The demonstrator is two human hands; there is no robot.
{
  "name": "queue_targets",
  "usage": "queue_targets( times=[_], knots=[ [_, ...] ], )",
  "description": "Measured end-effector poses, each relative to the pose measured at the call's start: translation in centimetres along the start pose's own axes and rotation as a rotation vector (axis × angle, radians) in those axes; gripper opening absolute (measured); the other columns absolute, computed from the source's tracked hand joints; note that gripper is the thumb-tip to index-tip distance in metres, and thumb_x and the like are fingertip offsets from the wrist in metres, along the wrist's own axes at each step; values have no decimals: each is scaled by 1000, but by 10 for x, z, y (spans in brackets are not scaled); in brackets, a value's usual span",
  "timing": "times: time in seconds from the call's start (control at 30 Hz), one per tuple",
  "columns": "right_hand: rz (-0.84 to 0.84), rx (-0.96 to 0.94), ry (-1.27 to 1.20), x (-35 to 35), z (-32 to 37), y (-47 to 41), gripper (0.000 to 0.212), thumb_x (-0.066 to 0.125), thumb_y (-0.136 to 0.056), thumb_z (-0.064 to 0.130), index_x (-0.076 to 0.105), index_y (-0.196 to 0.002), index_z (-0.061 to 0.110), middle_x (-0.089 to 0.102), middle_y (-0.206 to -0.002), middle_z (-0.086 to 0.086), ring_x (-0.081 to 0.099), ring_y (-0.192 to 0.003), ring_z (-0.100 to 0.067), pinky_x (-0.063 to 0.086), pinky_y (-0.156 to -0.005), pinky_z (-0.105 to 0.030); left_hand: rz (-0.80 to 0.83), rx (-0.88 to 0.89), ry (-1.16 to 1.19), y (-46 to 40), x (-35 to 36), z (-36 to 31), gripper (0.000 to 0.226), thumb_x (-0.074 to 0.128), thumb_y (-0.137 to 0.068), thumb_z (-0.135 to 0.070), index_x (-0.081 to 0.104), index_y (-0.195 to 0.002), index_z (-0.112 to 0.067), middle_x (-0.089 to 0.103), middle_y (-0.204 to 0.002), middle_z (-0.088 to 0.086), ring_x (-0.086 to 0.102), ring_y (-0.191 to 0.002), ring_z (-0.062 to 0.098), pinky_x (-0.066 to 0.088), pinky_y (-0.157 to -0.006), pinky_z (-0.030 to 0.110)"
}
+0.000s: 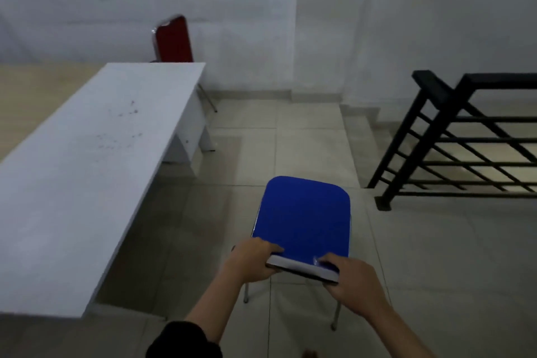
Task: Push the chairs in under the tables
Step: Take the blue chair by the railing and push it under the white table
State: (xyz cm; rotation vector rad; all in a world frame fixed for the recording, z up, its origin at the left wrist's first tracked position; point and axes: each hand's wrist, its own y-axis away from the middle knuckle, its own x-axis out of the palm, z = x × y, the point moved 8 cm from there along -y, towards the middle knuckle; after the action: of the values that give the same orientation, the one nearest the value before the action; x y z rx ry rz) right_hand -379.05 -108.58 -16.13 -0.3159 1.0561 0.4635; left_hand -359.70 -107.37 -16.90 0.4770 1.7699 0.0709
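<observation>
A blue padded chair (302, 218) with metal legs stands on the tiled floor in front of me, to the right of a long white table (87, 171). My left hand (255, 259) grips the left end of the chair's backrest top. The right end of that backrest is held by my right hand (351, 282). The chair is apart from the table, its seat hidden under the backrest. A red chair (173, 39) stands at the table's far end, against the wall.
A black metal stair railing (453, 139) stands to the right, with steps (360, 125) going down beside it. A pale wooden tabletop (26, 96) adjoins the white table on the left. White walls close off the back.
</observation>
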Motion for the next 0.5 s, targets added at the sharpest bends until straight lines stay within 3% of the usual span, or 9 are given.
queue_targets(
  times=[0.3,0.5],
  knots=[
    [122,-192,24,5,16,27,27,56,-69,54,62,-93,43,67,-81,27,59,-62,5,43,-51,-7,-23,-195,58,71,32,-28,45,48,-91,-47,46,-130,-25,63,-116,1,60,-98,24,49,-82,40],
    [201,-324,19,6,39,53,24,52,-75,61,60,-84,40,64,-74,28,59,-59,4,47,-50,-14,-97,-371,141,133,61,-55,42,48,-91,-48,50,-123,-22,63,-114,1,61,-96,23,50,-79,39]
  ],
)
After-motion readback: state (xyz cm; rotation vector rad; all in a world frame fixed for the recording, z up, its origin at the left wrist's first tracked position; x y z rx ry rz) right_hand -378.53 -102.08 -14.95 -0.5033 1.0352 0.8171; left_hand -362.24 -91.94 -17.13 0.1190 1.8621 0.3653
